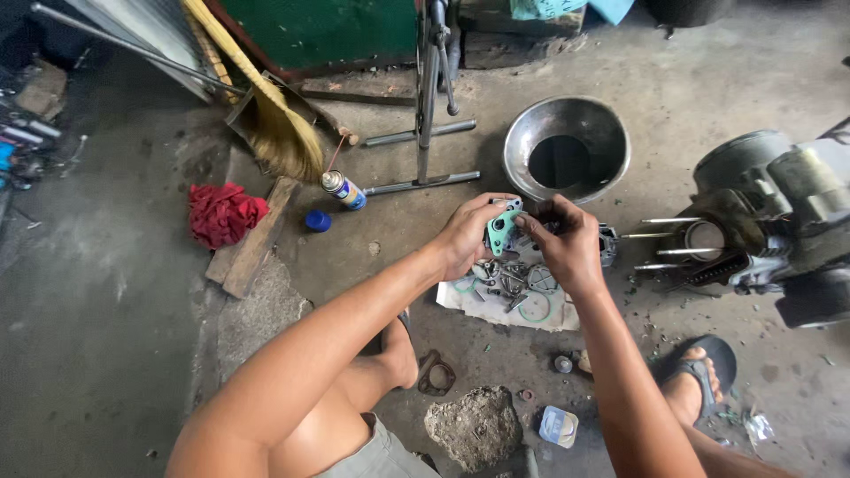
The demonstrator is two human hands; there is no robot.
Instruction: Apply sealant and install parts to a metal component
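1. Green gasket (pixel 501 232) held up at chest level betw both hands, above the parts, prob for a clear look.
2. Left hand (pixel 467 232) pinches its left edge; right hand (pixel 567 241) grips the right.
3. Below: paper sheet (pixel 513 305) keeps small parts off the dirty floor.
4. Steel basin (pixel 567 149) w/ dark liquid behind; engine block (pixel 770 221) at right.

Single head view — looks steeply down, close over hands (pixel 522 239), concrete floor (pixel 106 292).

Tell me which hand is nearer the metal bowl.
Right. The right hand sits just below the metal bowl; the left hand, pinching the green gasket, is lower-left of it, farther off.
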